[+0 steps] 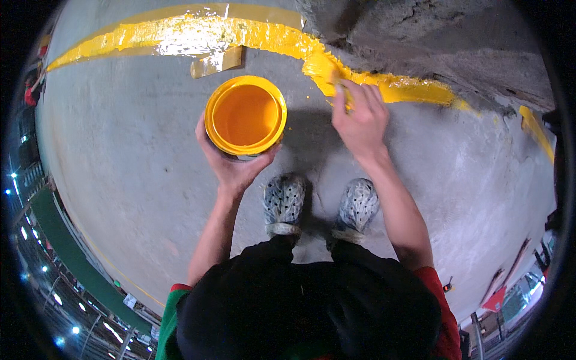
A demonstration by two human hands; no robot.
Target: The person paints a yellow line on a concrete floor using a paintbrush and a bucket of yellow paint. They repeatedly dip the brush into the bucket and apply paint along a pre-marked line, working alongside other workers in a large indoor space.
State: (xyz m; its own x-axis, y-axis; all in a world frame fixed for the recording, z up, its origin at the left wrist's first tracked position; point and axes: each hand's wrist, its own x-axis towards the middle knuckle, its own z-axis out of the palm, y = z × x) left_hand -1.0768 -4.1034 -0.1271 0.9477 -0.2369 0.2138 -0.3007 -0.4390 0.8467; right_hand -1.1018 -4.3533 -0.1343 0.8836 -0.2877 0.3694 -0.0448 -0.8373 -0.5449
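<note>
Holding a round, open yellow paint can (pixel 245 115) from underneath, the left hand (pixel 231 162) cups its base, fingers and thumb curled up around the lower wall; the can sits level, left of centre, filled with orange-yellow paint. No label shows on it from above. The right hand (pixel 360 120) is clenched around a paintbrush (pixel 329 73) whose handle is mostly hidden in the fist; its paint-loaded bristles touch the wet yellow painted stripe (pixel 240 33) on the far side of the grey concrete floor (pixel 132 168). That stripe curves from far left to far right, running along the foot of a rough grey concrete block (pixel 432 36). A single strip of yellow-stained tape or card (pixel 217 62) lies just beyond the can, beside the stripe. Both forearms reach forward from the near edge, the right one angled further out. Two perforated grey clog shoes (pixel 321 204) stand side by side below the hands. One can, one brush, two shoes.
</note>
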